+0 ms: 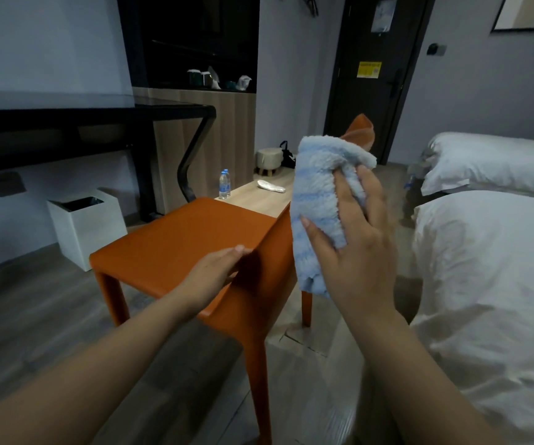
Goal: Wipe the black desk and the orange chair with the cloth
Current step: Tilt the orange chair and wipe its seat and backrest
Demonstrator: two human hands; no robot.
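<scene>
The orange chair (175,242) stands in the middle of the view, its seat facing left and its backrest rising on the right. My left hand (214,271) rests on the seat where it meets the backrest, fingers straight. My right hand (352,239) holds a fluffy light-blue cloth (320,200) against the backrest, fingers spread over the cloth. The cloth hides most of the backrest; only its orange top corner shows above. The black desk (92,120) runs along the left wall behind the chair.
A white bin (89,226) sits on the floor under the desk. A water bottle (224,184) and a slipper (271,186) lie on a low wooden bench behind the chair. A small stool (269,160) stands further back. A white bed (490,271) fills the right side.
</scene>
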